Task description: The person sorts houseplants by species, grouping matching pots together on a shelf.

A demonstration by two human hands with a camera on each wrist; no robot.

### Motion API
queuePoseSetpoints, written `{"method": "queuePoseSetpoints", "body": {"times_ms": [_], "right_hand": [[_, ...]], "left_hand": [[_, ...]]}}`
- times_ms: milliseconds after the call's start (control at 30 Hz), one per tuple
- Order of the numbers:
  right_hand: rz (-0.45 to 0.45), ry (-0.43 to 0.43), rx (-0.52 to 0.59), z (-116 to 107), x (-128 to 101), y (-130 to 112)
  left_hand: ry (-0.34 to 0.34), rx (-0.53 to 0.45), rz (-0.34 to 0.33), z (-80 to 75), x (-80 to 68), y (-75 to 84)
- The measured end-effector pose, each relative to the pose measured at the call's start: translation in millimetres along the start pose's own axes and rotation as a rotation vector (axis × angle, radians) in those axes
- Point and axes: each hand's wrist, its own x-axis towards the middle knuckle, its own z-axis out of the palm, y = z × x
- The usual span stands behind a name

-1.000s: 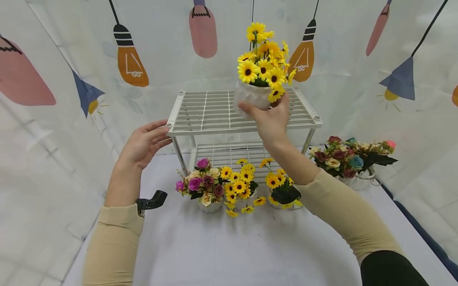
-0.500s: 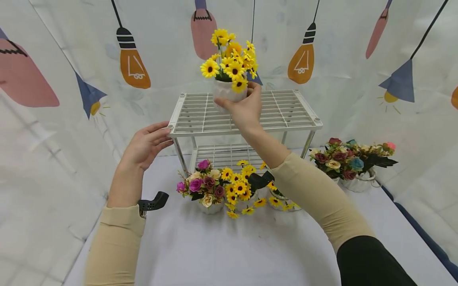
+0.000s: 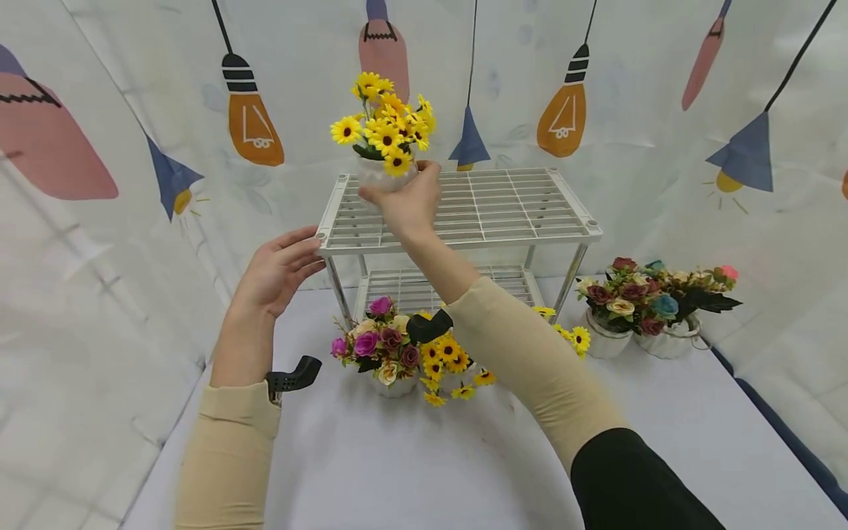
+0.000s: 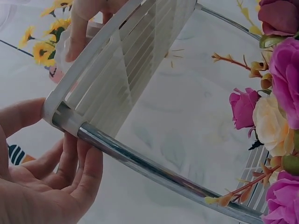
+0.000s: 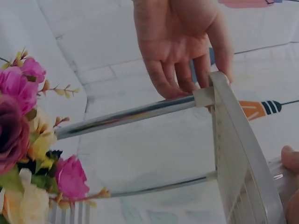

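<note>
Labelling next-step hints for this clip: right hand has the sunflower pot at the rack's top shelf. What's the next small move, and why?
Probably lower the sunflower pot onto the back-left part of the top shelf and let go. The right hand grips the pot at the shelf grid, and the left hand touches the rack's front-left corner, apparently bracing it.

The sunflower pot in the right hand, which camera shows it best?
The head view: the sunflower pot shows whole, gripped by the right hand over the rack. The left wrist shows blurred petals; the right wrist only a sliver.
</note>
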Motion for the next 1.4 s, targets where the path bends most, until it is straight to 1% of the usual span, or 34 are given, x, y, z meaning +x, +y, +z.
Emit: {"method": "queuePoseSetpoints", "body": {"times_ms": [233, 333, 600, 700, 733, 967, 1033, 1167, 1233, 1333, 1400], "right_hand": [[0.048, 0.019, -0.054, 13.9, 2.7, -1.4], [0.052, 0.018, -0.099, 17.3, 4.3, -2.1], [-0.027, -0.015, -0.291, 21.4, 4.9, -0.2], [-0.044, -0.042, -0.308, 18.5, 3.7, 0.7], [-0.047, -0.052, -0.293, 16.7, 3.0, 0.8], [-0.034, -0.131, -0.042, -4.8, -7.6, -3.5], [-0.045, -0.162, -0.013, -13.2, -10.5, -4.7], [-0.065, -0.228, -0.025, -33.0, -14.8, -7.2], [-0.078, -0.255, -0.049, -44.0, -16.5, -8.6], [-0.112, -0.296, -0.075, -61.9, -20.1, -9.9], [-0.151, -0.318, -0.084, -75.9, -23.1, -7.8]], "left_hand": [[0.015, -0.004, -0.003, 0.9, -0.5, -0.6], [0.02, 0.003, -0.002, 0.8, -0.9, -0.1], [0.018, -0.017, 0.007, 1.8, -0.2, -2.5], [0.017, -0.016, 0.003, 1.7, -0.1, -4.3], [0.016, -0.014, 0.003, 1.8, -0.2, -4.5], [0.015, -0.008, 0.015, 2.5, -1.8, -3.2], [0.017, -0.006, 0.02, 2.7, -2.1, -3.3], [0.015, -0.001, 0.013, 3.6, -2.6, -4.9], [0.016, 0.004, 0.012, 3.5, -2.8, -5.6], [0.023, -0.002, 0.018, 3.3, -2.6, -5.5], [0.028, -0.005, 0.021, 3.4, -1.5, -5.1]]}}
